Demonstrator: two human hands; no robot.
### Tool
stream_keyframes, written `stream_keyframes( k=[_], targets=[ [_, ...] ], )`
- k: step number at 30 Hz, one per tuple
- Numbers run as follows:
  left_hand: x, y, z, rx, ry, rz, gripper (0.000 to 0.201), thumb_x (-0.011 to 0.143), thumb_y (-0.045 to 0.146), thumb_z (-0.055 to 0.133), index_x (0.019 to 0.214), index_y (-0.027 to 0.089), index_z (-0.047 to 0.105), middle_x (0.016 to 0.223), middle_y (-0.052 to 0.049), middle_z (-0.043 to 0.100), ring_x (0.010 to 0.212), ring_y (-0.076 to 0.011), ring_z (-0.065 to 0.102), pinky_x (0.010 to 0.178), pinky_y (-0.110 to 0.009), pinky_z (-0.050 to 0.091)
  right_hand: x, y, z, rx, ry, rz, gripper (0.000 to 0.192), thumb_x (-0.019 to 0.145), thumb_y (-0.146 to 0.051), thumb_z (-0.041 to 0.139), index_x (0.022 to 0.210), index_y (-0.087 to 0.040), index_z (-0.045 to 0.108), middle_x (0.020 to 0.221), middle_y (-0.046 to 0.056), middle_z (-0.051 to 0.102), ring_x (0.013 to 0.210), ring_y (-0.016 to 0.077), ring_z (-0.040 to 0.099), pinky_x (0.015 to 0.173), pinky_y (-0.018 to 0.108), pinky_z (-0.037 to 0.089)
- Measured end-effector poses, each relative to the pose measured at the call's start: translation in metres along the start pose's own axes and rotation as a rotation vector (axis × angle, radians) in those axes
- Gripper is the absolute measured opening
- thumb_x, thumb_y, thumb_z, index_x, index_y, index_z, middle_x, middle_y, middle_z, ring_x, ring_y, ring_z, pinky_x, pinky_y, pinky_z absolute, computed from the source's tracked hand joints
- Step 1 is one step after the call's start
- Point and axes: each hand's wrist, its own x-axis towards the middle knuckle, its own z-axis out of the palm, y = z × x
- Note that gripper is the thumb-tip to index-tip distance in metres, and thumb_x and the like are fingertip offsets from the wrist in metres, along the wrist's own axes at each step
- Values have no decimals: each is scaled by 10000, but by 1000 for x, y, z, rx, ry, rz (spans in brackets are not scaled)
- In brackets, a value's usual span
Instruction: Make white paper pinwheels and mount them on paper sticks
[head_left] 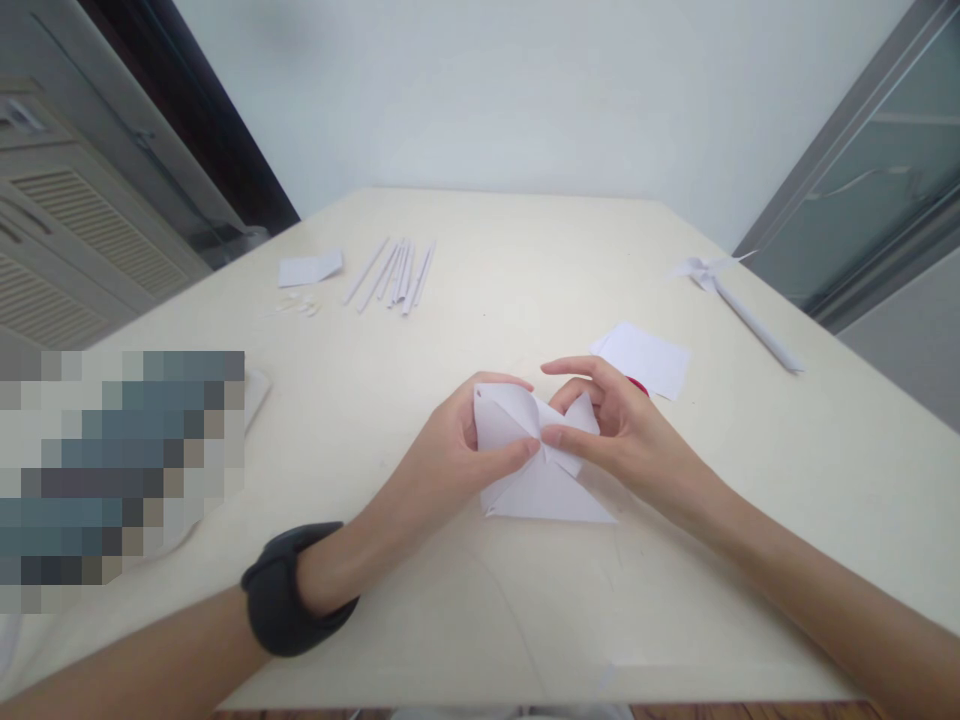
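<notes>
Between my hands is a white paper pinwheel [517, 490], with some of its cut corners bent in toward the middle. My left hand [480, 440] grips its left side, the thumb pressing at the centre and the fingers behind the sheet. My right hand [615, 415] pinches a folded flap against the centre with its thumb; its index finger is stretched out above the paper. Small holes show at two left corners of the sheet. A red object [637, 385], mostly hidden, lies behind my right hand beside some white paper squares [649, 355].
A finished-looking paper pinwheel on a rolled stick [754, 320] lies at the right. Several rolled paper sticks [401, 275], a folded paper piece [309, 268] and small white bits [300, 305] lie at the back left. A blurred-out item [150, 460] covers the table's left side.
</notes>
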Motion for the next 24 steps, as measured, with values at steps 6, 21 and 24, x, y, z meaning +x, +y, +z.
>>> stream_keyframes(
  k=[6, 21, 24],
  targets=[
    [0, 6, 0, -3, -2, -50, 400, 770, 316, 629, 1125, 227, 468, 902, -38, 618, 801, -215, 620, 638, -309, 490, -1, -1, 1, 10, 3, -1, 455, 761, -354, 643, 1164, -344, 433, 935, -18, 566, 690, 134, 545, 534, 257, 443],
    [0, 2, 0, -50, 4, -38, 429, 754, 363, 650, 1135, 260, 482, 869, -20, 624, 791, -210, 619, 624, -297, 489, -3, -1, 2, -18, 28, -33, 431, 768, -327, 636, 1151, -345, 439, 931, -29, 550, 658, 116, 505, 522, 247, 433],
    [0, 7, 0, -44, -4, -78, 441, 751, 350, 653, 1140, 249, 472, 904, -35, 629, 821, -224, 623, 647, -317, 496, -4, -3, 3, -43, 43, -41, 437, 767, -315, 640, 1154, -340, 438, 932, -26, 556, 645, 114, 490, 505, 242, 416]
  ],
)
